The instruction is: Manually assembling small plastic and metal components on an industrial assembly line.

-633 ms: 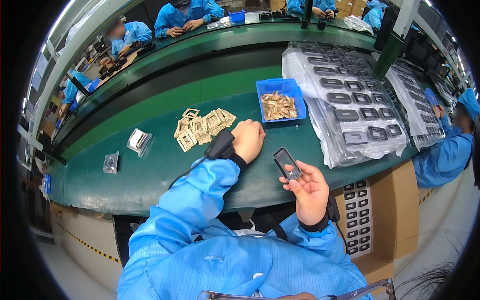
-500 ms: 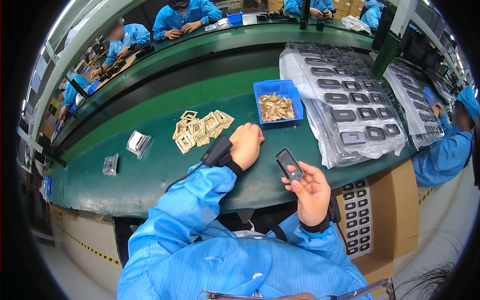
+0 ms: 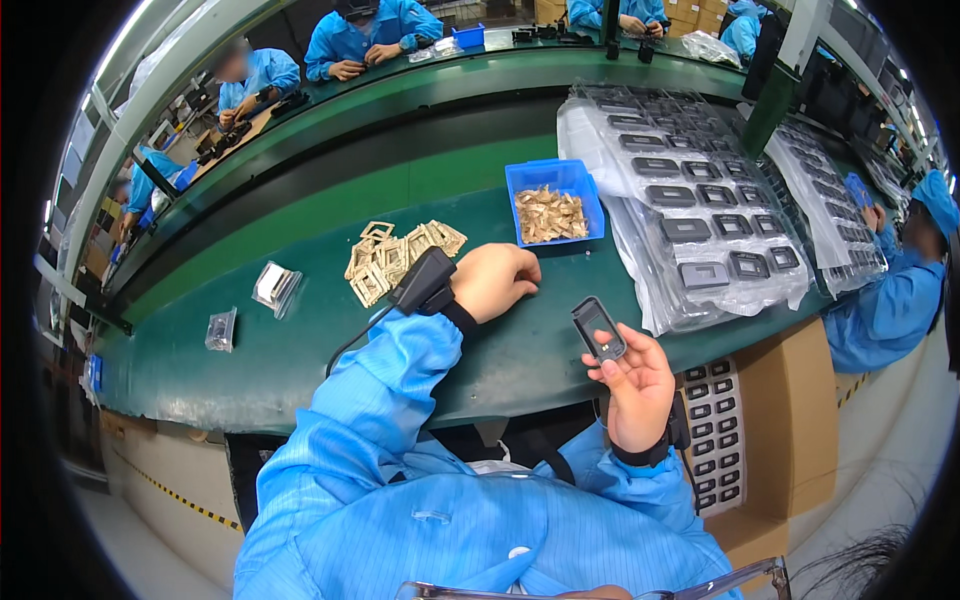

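My right hand (image 3: pixel 642 390) grips a small dark grey plastic housing (image 3: pixel 592 318) by its lower end, tilted above the front edge of the green table (image 3: pixel 440 370). The housing has a rounded rectangular outline and a recessed middle with small light spots. My left hand (image 3: pixel 497 282) is over the table, below a blue bin (image 3: pixel 582 177), fingers curled together and pointing right. Whatever its fingertips may hold is hidden. Small tan pieces (image 3: pixel 550 215) fill the bin. Left of my left hand lies a pile of beige rectangular frames (image 3: pixel 400 260).
Plastic trays of dark housings (image 3: pixel 705 215) are stacked at the right. Below the table edge, an open carton (image 3: pixel 800 430) holds more housings. Two small clear bags (image 3: pixel 277 288) lie at the left. Co-workers in blue sit across and at far right (image 3: pixel 895 290).
My right hand has shifted slightly right with the housing in it. My left hand has turned, its fingers now pointing right and curling more.
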`<state>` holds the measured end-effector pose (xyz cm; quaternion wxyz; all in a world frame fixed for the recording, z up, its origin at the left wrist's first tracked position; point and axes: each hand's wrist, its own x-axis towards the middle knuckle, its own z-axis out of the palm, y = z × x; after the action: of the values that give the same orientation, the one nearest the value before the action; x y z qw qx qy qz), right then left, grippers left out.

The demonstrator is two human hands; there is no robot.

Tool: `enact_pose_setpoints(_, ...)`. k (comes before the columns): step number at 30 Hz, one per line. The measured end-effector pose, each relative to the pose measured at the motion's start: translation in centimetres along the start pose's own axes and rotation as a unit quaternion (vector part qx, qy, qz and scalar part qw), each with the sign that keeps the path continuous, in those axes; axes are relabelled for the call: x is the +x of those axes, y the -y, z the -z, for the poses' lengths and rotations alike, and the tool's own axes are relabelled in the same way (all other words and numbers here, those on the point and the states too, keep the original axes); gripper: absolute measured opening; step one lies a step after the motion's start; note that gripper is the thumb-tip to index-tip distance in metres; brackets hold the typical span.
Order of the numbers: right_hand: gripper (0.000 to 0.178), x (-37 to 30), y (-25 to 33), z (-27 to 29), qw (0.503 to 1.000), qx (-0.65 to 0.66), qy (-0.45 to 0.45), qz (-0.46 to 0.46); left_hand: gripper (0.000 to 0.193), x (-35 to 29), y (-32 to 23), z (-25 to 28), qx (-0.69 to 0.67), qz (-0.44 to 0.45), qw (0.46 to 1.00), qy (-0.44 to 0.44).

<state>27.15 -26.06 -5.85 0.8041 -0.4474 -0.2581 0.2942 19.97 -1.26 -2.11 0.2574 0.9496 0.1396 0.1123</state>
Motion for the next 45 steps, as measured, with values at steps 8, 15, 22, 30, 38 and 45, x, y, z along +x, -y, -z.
enact_pose_setpoints(8,0.044,0.2,-0.1,-0.1,1.0,0.003,0.005,-0.003,0.006,0.3,1.3,-1.8,0.024,-0.009,1.0,0.013)
enact_pose_setpoints(15,0.044,0.4,-0.3,-0.3,1.0,-0.001,0.003,0.003,0.009,2.9,0.1,1.7,0.032,-0.184,0.948,-0.259)
enact_pose_setpoints(22,0.043,0.3,0.3,-0.7,1.0,-0.018,0.006,0.002,0.011,2.9,2.2,1.2,0.045,-0.1,0.957,-0.27)
enact_pose_setpoints(30,0.044,0.5,-0.3,0.0,1.0,-0.008,0.008,-0.001,0.015,-4.9,3.5,2.5,-0.069,-0.045,0.996,0.039)
enact_pose_setpoints(38,0.044,0.6,-0.5,-0.4,1.0,-0.009,0.021,-0.011,0.01,-5.4,3.2,1.6,-0.027,-0.017,0.999,0.033)
enact_pose_setpoints(45,0.044,0.5,-0.9,0.1,1.0,-0.003,0.01,-0.013,0.008,-5.3,2.8,0.8,0.068,-0.064,0.995,0.032)
